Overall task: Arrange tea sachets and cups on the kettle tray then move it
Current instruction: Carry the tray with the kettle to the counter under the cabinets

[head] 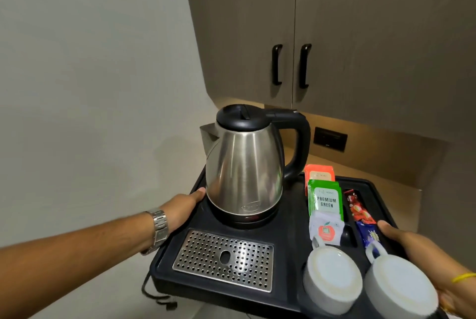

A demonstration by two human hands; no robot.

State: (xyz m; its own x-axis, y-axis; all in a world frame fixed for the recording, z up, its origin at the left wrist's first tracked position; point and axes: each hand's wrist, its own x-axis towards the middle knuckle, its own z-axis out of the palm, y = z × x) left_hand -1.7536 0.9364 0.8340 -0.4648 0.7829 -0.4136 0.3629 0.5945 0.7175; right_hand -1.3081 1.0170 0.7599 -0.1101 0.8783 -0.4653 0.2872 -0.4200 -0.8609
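A black kettle tray is held up in front of me. My left hand grips its left edge and my right hand grips its right edge. A steel kettle with a black lid and handle stands on the tray's back left. Upright sachets fill slots on the right: an orange one, a green one, a white one, and red and blue sticks. Two white cups sit upside down at the front right.
A perforated metal drip plate lies in the tray's front left. A black power cord hangs below the tray. Behind are a wooden counter, a black wall socket and brown cabinets with black handles. A pale wall is on the left.
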